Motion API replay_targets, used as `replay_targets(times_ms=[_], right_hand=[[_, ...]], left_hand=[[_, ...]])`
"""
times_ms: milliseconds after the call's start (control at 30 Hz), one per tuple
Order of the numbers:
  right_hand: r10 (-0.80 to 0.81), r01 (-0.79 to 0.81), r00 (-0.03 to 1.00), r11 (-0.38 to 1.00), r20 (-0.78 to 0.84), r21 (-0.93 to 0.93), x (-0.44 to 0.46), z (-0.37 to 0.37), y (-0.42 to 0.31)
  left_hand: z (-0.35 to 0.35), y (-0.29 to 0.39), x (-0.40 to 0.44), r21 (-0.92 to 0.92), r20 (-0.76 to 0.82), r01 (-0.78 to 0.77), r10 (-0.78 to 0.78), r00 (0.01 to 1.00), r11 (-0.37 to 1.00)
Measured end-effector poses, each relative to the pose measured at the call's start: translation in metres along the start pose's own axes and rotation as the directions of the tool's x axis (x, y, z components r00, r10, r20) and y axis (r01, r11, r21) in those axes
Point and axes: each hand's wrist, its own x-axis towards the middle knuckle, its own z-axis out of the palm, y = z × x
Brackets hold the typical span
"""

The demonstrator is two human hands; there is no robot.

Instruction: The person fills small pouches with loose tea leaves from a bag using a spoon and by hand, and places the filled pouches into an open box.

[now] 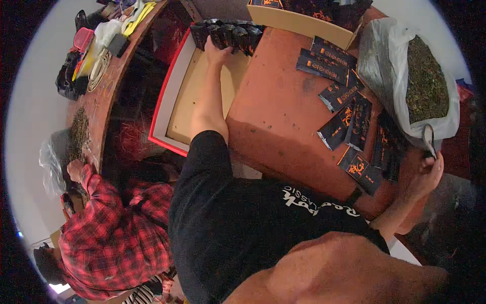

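Glossy black pouches (pixel 242 38), standing packed together at the far end of a shallow, red-edged cardboard box (pixel 185 104); small, dark-rimmed scoop-like tool (pixel 429 135), tilted, beside a translucent plastic bag (pixel 380 48).

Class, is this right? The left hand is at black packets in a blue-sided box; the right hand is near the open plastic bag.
Wrong colour: the head view shows a red-sided box. The left hand is at its black packets, the right hand near the open bag.
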Motion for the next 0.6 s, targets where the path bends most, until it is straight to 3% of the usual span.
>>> replay_targets(times_ms=[133,333,433,533,600], right_hand=[[0.037,-0.047,0.994,0.994,0.103,0.1,0.012,-0.021,0.018],[0.048,-0.047,0.997,0.999,-0.061,0.028,-0.012,0.011,-0.014],[0.102,-0.107,0.994,0.987,0.049,0.119,0.002,-0.006,0.004],[0.051,-0.051,0.999,0.998,0.0,-0.022,0.0,-0.008,0.005],[0.043,-0.042,0.999,0.996,-0.002,0.072,-0.003,-0.002,0.0]], left_hand=[[0.006,0.023,0.001,0.004,0.072,0.004,-0.005,0.997,1.0],[0.006,0.091,-0.02,0.201,-0.014,0.159,-0.159,0.987,0.967],[0.006,0.087,-0.021,0.181,-0.033,0.157,-0.153,0.988,0.971],[0.002,0.086,-0.024,0.174,-0.022,0.155,-0.153,0.988,0.973],[-0.001,0.089,-0.027,0.163,-0.043,0.17,-0.165,0.985,0.972]])
